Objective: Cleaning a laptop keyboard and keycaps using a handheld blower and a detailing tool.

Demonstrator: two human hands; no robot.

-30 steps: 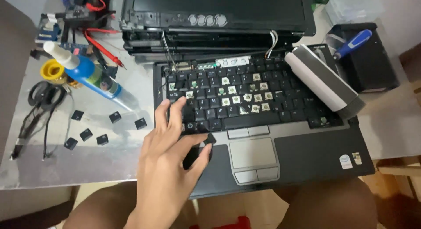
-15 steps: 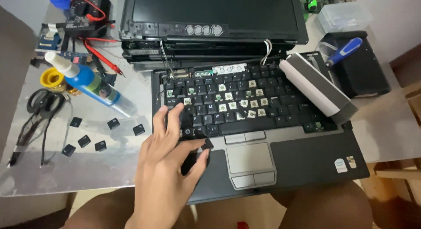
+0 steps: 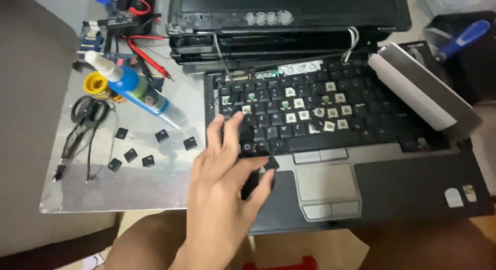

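a: where's the left hand (image 3: pixel 225 182)?

b: over the lower left corner of the laptop keyboard (image 3: pixel 320 112). the fingers are spread, fingertips on the bottom rows of keys, and the thumb and a finger pinch a small black piece (image 3: pixel 258 174) just below the keys, above the palm rest. i can't tell exactly what that piece is.

a: and the right hand?

b: out of view.

a: the keyboard itself?

b: it sits in an open dark laptop (image 3: pixel 361 197) on the counter (image 3: pixel 103 187). several keys in the middle rows are off, showing pale mounts underneath.

a: anything beside it?

b: five loose black keycaps (image 3: pixel 147 146) lie on the shiny counter left of the laptop, well apart from the hand. above them a blue bottle with a white nozzle (image 3: pixel 132 86) lies tilted, near a yellow spool (image 3: pixel 97 84) and black scissors (image 3: pixel 88 110). a grey and white bar (image 3: pixel 418 91) rests across the keyboard's right end.
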